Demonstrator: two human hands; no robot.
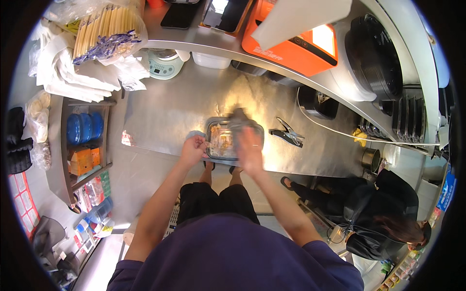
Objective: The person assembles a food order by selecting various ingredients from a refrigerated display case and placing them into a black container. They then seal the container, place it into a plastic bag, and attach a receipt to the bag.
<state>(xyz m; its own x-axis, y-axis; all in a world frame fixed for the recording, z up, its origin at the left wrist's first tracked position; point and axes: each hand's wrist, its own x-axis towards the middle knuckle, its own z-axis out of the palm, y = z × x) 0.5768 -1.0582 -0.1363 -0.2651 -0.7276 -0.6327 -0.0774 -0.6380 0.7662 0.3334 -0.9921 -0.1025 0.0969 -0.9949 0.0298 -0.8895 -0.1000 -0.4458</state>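
Two hands are at one container near one plier-like tool.

Rm L of tray, blk tool R

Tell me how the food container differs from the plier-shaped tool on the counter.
The food container is broad and roughly rectangular; the plier-shaped tool is slimmer, with spread handles. The container holds food; the tool holds nothing visible. The left hand is at the container's edge and the blurred right hand over it; the tool lies untouched. Both things rest on the metal counter.
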